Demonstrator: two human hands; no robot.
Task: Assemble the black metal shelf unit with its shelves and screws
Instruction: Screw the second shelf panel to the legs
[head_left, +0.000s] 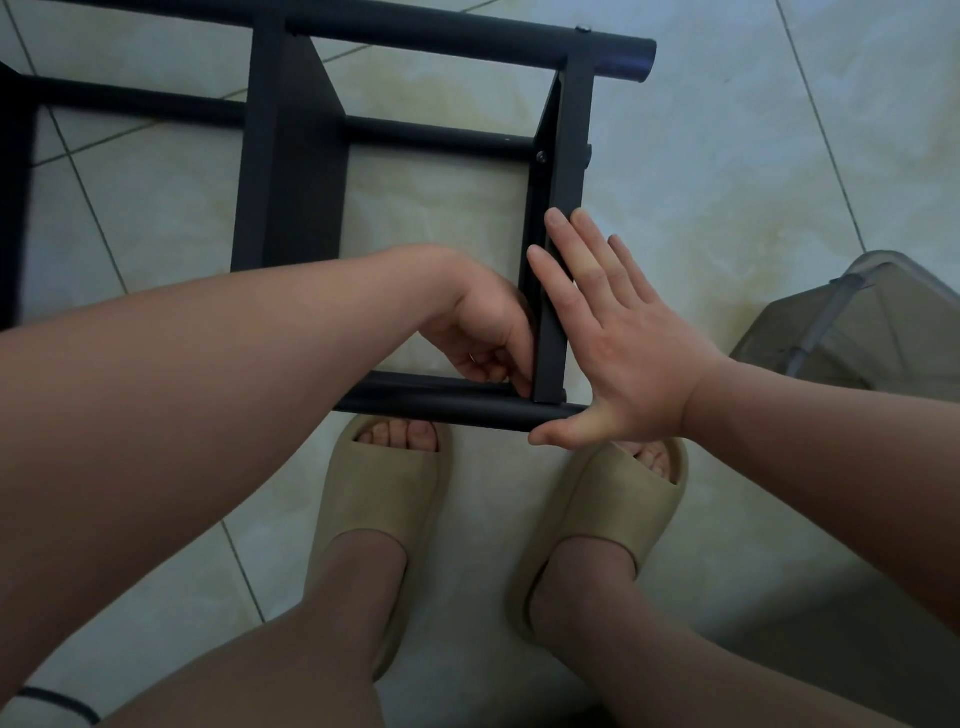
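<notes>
Two hands work the near corner of the shelf unit (291, 156), which lies on its side on the tiled floor (727, 156).
Several joints look done: a screw head (541, 155) shows at the middle rail and another on the far tube (467, 34) (others may be hidden). The right hand (618, 343) is spread flat, fingers straight against the end shelf (551, 332), thumb by the near tube (431, 402). The left hand (483, 332) curls inside that corner; whether it pinches a screw I cannot tell. This joint seems unfinished.
</notes>
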